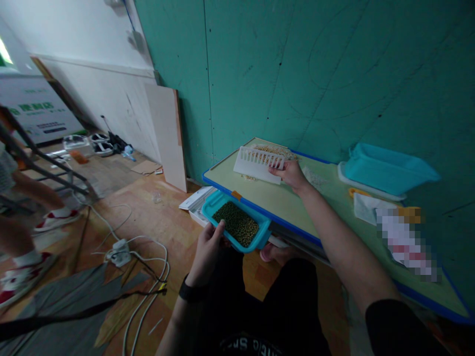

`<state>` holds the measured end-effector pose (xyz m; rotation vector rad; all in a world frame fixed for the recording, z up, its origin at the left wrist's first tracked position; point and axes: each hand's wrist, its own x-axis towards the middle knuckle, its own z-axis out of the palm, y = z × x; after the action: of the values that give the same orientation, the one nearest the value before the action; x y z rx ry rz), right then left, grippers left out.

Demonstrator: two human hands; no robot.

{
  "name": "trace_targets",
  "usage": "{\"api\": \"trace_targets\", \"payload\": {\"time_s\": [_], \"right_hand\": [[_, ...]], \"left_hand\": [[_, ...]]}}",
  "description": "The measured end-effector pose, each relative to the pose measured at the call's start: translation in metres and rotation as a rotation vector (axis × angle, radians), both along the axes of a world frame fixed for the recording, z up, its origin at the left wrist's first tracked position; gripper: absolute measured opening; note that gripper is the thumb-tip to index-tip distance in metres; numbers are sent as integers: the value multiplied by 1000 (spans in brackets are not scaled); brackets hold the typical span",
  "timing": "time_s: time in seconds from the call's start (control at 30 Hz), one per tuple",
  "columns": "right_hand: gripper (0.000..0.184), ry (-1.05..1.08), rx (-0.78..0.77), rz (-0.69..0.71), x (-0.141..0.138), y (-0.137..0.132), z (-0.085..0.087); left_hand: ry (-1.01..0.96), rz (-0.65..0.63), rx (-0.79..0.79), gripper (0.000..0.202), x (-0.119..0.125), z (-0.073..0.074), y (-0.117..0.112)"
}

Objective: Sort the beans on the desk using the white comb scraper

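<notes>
My left hand [208, 249] is closed on the near rim of a turquoise plastic container [211, 203], thumb on top. Green beans [237, 225] cover its bottom, and it hangs just past the front edge of the small table [289, 203]. In my right hand [291, 174] is a white slotted plastic scraper [254, 167], gripped at its right end and tilted over the tabletop. Pale yellow beans [272, 149] lie behind it and show through its slots. A few more lie along its lower edge. White grains [313, 177] are spread to the right of this hand.
A larger turquoise bin [393, 170] stands at the table's right rear, near a white packet [367, 207] and a blurred-out package [408, 244]. A green wall [297, 74] rises behind. Cables [148, 242] cross the floor at left, where another person's legs [35, 193] show.
</notes>
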<state>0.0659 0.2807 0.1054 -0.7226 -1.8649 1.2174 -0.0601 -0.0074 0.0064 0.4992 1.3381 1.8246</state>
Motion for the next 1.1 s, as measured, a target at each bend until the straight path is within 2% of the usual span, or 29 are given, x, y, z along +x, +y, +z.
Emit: {"api": "trace_targets", "payload": {"time_s": [0.4,0.57,0.83,1.1], "right_hand": [[36,-55,-49,66,0,-9,5],[41,-88,-69,99,1,-15,9],[46,-119,-71,134,2,-22,15],[37,-132,-56,155,3,-24,14]], "left_hand": [[-29,-13,21,42,0,-2,1],[-28,-19,24,43,-1,-5,1],[-40,-10,45,42,1,-1,1],[-20,2,33,42,2,3,0]]}}
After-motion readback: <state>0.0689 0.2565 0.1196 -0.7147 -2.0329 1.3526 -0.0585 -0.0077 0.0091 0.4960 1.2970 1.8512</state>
